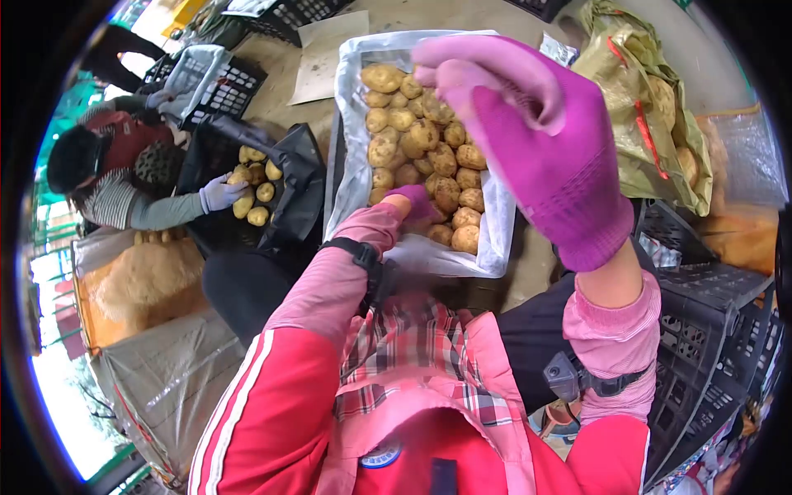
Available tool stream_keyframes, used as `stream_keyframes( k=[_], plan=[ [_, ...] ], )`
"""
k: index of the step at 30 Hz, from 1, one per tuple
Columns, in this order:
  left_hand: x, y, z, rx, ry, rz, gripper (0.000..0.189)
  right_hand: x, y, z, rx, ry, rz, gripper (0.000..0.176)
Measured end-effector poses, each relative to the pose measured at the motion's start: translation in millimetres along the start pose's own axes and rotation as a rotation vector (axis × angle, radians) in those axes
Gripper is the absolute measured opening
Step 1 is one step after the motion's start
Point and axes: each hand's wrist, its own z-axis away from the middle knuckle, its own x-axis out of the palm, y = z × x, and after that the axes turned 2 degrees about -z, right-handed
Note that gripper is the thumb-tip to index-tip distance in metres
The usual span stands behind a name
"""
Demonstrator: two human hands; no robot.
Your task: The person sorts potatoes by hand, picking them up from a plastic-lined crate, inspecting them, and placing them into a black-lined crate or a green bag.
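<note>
Potatoes fill a crate lined with a white sheet in front of me. My left hand, in a purple glove, reaches down among the potatoes at the crate's near side; its fingers are blurred and partly hidden. Raised above the crate's right side is my right hand, also in a purple glove, large and close to the camera. Its fingers are curled over, and whatever they might hold does not show.
At the left a co-worker's gloved hand touches potatoes in a black-lined crate. A green sack stands at the upper right, black crates at the right. Cardboard lies beyond, and a plastic-covered sack at the left.
</note>
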Motion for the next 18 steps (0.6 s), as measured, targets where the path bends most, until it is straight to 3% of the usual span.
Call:
stream_keyframes(
  k=[1,3,5,8,9,11,14,16,17,18],
  plan=[
    [-0.6,3.4,-6.9,-0.049,-0.111,0.025,0.059,-1.3,-1.3,1.6,-0.010,-0.014,0.031,0.023],
    [33.9,-15.2,-42.0,0.022,0.052,-0.037,0.070,-2.7,3.0,3.2,-0.071,-0.024,0.127,0.023],
    [56.1,-31.9,-70.8,0.095,0.122,-0.074,0.078,1.4,4.9,3.0,0.026,-0.031,0.101,0.025],
    [7.0,-20.3,-38.7,0.162,-0.113,0.171,0.084,2.6,9.3,-1.1,0.046,-0.071,0.134,0.028],
    [3.5,-36.9,-37.5,0.279,0.014,0.271,0.083,4.4,8.6,-2.2,0.066,-0.089,0.125,0.029],
    [-10.0,-60.2,-9.8,0.497,0.040,0.610,0.079,10.0,5.1,-2.7,0.125,-0.116,0.105,0.028],
    [-68.5,-45.5,126.9,0.499,0.023,1.172,0.068,23.3,17.9,-0.9,0.265,-0.254,0.078,0.038],
    [-70.8,-50.5,180.8,0.611,0.012,1.545,0.060,45.0,40.3,10.8,0.269,-0.272,0.126,0.051],
    [-60.9,-62.1,178.0,0.666,0.212,1.423,0.056,56.8,47.9,15.1,0.274,-0.277,0.157,0.059],
    [-45.2,-74.8,164.4,0.714,0.404,1.294,0.052,67.8,46.3,17.7,0.415,-0.342,0.109,0.080]
  ],
)
